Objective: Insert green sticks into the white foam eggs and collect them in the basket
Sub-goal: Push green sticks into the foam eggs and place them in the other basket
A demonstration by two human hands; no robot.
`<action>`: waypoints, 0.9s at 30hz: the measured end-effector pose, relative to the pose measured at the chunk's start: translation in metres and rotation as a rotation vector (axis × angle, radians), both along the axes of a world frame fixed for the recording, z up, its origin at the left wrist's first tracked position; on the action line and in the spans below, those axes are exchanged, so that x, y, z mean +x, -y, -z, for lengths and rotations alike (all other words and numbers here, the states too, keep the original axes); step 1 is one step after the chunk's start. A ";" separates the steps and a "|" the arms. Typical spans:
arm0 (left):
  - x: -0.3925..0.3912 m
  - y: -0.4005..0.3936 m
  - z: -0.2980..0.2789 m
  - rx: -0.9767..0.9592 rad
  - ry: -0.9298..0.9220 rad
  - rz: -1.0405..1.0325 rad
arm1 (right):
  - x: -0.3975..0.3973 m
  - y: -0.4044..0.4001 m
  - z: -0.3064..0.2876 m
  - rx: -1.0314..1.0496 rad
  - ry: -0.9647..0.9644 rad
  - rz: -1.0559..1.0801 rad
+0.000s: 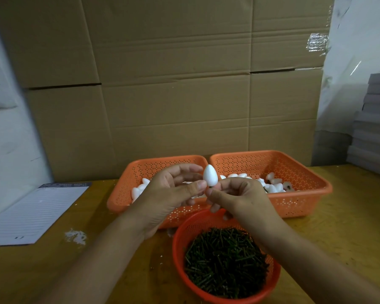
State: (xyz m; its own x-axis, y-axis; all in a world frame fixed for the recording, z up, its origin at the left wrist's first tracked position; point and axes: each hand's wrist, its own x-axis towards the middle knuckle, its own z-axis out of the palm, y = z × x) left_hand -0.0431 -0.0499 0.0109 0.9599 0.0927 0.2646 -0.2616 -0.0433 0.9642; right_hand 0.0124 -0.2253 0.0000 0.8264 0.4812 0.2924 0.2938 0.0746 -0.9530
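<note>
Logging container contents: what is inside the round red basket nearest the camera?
The round red basket holds a heap of green sticks. Its bottom is covered by them.

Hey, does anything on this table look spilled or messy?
Yes. White crumbs, probably foam, lie scattered on the wooden table left of the round red basket, near the lined notepad. Nothing else looks spilled.

Soft, dim indoor light

The picture is a bit dark and grainy, with soft shadows and no harsh glare. Only the tape [317, 43] on the cardboard [173, 95] shines. Straight lines bend near the edges.
</note>
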 end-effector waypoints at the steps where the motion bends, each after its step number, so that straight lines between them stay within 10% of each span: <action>1: 0.000 0.001 0.000 0.010 0.001 -0.004 | -0.001 0.000 0.000 -0.013 0.008 0.001; 27: 0.000 -0.005 0.001 -0.080 -0.037 0.085 | -0.004 0.002 -0.002 -0.007 -0.066 -0.164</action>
State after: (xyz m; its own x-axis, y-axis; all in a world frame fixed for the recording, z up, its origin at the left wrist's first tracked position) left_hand -0.0431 -0.0454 0.0099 0.9743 0.0297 0.2235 -0.2248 0.0547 0.9729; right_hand 0.0087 -0.2276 0.0016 0.7539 0.6130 0.2363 0.2152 0.1094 -0.9704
